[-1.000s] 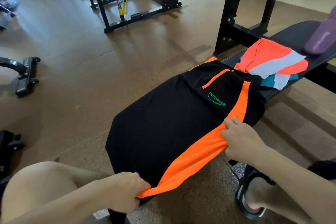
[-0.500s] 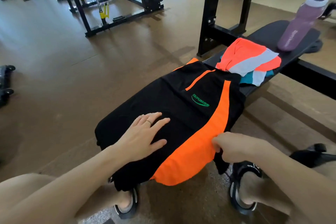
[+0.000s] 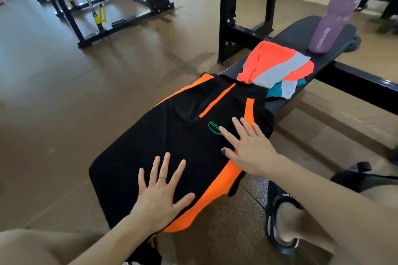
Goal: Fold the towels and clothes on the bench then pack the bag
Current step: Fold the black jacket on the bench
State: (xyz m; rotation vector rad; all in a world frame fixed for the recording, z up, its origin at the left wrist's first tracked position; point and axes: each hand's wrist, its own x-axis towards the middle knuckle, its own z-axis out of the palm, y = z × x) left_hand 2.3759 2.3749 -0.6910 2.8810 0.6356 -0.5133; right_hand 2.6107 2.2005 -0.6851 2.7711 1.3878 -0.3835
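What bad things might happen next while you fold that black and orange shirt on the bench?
The shirt hangs over both sides of the narrow bench, so it might slide onto the floor once the left hand and right hand lift. The bottle stands upright at the far end; a bump might tip it. The orange clothes beside the shirt might get dragged along.

Black bench (image 3: 299, 34): black-orange garment (image 3: 172, 146) spread near end, folded orange-grey cloth (image 3: 277, 64) mid, purple bottle (image 3: 331, 21) upright beyond.
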